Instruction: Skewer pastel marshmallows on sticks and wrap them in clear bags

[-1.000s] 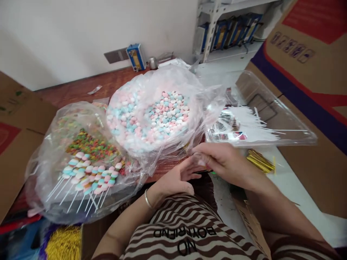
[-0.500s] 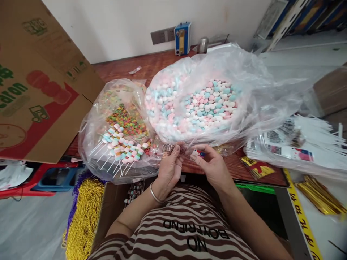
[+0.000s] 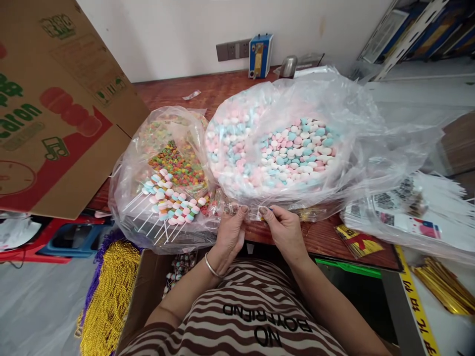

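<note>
My left hand (image 3: 230,230) pinches the dark-printed end of a small clear plastic packaging bag (image 3: 230,208) between thumb and fingers. My right hand (image 3: 285,228) pinches a white and coloured printed part, which looks like the same bag's other end; clear film is hard to make out between them. Both hands are at the table's front edge. Left of them, marshmallow skewers (image 3: 178,205) on white sticks lie on an open bag of colourful ring-shaped cereal (image 3: 178,163). Just beyond my hands, a large clear bag holds pink, white and blue marshmallows (image 3: 293,146).
A cardboard box (image 3: 63,113) stands at the left. Printed packaging bags (image 3: 408,207) lie at the right, near a yellow packet (image 3: 358,240) and gold twist ties (image 3: 441,287). A blue device (image 3: 260,57) and metal cup (image 3: 288,66) stand by the wall. Yellow beads (image 3: 107,296) hang at lower left.
My right hand has shifted slightly left, closer to my left hand, and its fingers have turned the printed part so less red and blue shows. The camera view has shifted a little.
</note>
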Action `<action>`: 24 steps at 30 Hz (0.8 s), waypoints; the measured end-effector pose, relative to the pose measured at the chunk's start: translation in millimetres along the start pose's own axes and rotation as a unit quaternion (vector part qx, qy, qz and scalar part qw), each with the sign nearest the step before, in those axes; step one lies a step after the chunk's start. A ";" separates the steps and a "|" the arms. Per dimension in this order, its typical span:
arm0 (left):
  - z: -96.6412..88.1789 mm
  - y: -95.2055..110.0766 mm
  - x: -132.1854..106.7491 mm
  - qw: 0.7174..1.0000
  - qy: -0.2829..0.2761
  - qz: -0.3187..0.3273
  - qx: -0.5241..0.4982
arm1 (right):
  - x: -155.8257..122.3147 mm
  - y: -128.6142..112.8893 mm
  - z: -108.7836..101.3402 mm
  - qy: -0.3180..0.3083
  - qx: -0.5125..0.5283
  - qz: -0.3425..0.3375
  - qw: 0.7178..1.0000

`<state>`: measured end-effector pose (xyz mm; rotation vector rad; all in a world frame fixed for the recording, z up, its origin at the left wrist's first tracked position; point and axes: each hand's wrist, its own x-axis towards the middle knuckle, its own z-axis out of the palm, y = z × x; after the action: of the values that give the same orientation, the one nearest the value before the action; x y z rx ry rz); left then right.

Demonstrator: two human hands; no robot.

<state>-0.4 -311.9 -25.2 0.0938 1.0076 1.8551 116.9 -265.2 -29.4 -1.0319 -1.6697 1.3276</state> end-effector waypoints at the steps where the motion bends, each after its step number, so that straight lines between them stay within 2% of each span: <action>1: -1.7 0.7 1.2 1.000 -0.008 -0.004 -0.004 | 1.0 -0.8 1.2 -0.003 0.000 0.000 1.000; 6: -14.9 5.5 7.7 0.993 -0.065 -0.088 0.038 | 5.0 -4.8 0.6 -0.011 -0.005 -0.017 1.000; 14: -20.9 3.9 15.0 0.991 -0.017 -0.111 -0.073 | 1.2 -3.2 -0.5 -0.013 0.083 0.017 0.996; 18: -20.4 4.6 15.2 0.991 -0.024 -0.099 -0.082 | -0.5 -6.9 0.0 -0.023 0.074 0.021 0.997; 21: -20.0 5.3 13.8 0.997 -0.027 -0.056 -0.050 | -0.1 -9.6 1.2 -0.050 0.082 0.032 0.995; 24: -20.1 7.5 11.2 1.000 -0.017 -0.001 -0.004 | 1.4 -9.9 4.0 -0.085 0.135 0.063 0.985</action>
<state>-20.9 -316.4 -37.2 0.1177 0.9767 1.8491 111.3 -266.7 -20.3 -0.8953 -1.5099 1.7130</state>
